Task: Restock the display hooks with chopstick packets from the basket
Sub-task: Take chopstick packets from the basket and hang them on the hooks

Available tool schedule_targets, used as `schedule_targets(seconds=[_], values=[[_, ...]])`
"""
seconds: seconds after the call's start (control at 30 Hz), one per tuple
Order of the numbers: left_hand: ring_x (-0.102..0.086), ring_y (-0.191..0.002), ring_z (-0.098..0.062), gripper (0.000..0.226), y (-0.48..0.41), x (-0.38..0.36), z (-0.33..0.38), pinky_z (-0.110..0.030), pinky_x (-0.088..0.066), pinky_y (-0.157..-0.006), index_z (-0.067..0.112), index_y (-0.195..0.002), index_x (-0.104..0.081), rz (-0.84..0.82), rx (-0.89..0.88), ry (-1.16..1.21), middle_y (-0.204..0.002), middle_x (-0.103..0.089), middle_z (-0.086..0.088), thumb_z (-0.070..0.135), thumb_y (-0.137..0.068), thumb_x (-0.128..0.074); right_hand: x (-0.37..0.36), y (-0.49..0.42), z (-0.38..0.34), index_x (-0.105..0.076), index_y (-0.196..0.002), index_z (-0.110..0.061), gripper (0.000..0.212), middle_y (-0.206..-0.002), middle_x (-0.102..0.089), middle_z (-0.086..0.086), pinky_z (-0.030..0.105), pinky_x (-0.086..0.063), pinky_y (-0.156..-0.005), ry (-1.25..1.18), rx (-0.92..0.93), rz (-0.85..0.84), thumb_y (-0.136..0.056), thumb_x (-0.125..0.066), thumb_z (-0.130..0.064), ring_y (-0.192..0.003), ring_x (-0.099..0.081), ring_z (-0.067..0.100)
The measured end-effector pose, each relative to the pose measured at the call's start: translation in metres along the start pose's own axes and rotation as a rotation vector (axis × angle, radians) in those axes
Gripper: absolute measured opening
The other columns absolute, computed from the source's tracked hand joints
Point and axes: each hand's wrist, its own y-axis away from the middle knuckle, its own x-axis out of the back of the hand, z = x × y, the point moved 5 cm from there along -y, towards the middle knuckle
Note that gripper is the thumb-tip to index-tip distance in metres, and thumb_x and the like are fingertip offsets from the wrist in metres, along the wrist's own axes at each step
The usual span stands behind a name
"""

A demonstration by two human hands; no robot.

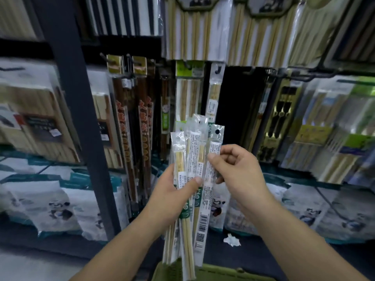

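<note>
My left hand grips a fanned bundle of several clear chopstick packets, thumb across their front. They stand upright with punched hanging holes at the top. My right hand pinches the rightmost packet of the bundle between thumb and fingers. The green basket shows at the bottom edge, below the packets. Display hooks stick out of the black rack behind; one carries a single narrow packet, the dark bay to its right looks bare.
A dark metal upright stands at the left. Rows of hanging chopstick packs fill the rack on both sides and above. Panda-printed bags lie on the low shelf, with a crumpled white scrap beside them.
</note>
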Motion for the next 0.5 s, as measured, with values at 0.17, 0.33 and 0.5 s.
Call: schedule_targets(seconds=[0.17, 0.33, 0.5], values=[[-0.069, -0.102, 0.005, 0.030, -0.019, 0.022, 0.027, -0.009, -0.053, -0.076, 0.044, -0.117, -0.064, 0.106, -0.068, -0.030, -0.111, -0.074, 0.024, 0.036, -0.091, -0.075, -0.001, -0.025, -0.055, -0.067, -0.107, -0.026, 0.010, -0.076, -0.065, 0.003, 0.036, -0.056, -0.062, 0.042, 0.192, 0.017, -0.097, -0.068, -0.030, -0.064, -0.061, 0.016], [-0.068, -0.099, 0.008, 0.034, -0.024, 0.031, 0.029, -0.001, -0.048, -0.073, 0.044, -0.114, -0.064, 0.176, -0.075, 0.003, -0.108, -0.073, 0.026, 0.042, -0.083, -0.076, -0.002, -0.047, -0.099, -0.071, -0.083, -0.027, 0.024, -0.068, -0.059, -0.007, 0.046, -0.055, -0.064, 0.074, 0.266, 0.107, -0.102, -0.059, -0.038, -0.065, -0.054, 0.010], [-0.065, -0.103, 0.010, 0.034, -0.029, 0.028, 0.024, -0.008, -0.049, -0.076, 0.043, -0.121, -0.062, 0.160, -0.066, -0.038, -0.112, -0.071, 0.030, 0.038, -0.090, -0.074, -0.005, -0.063, -0.110, -0.065, -0.088, 0.000, 0.041, -0.073, -0.052, 0.013, 0.042, -0.045, -0.062, 0.024, 0.249, 0.129, -0.103, -0.057, -0.037, -0.064, -0.047, 0.024]])
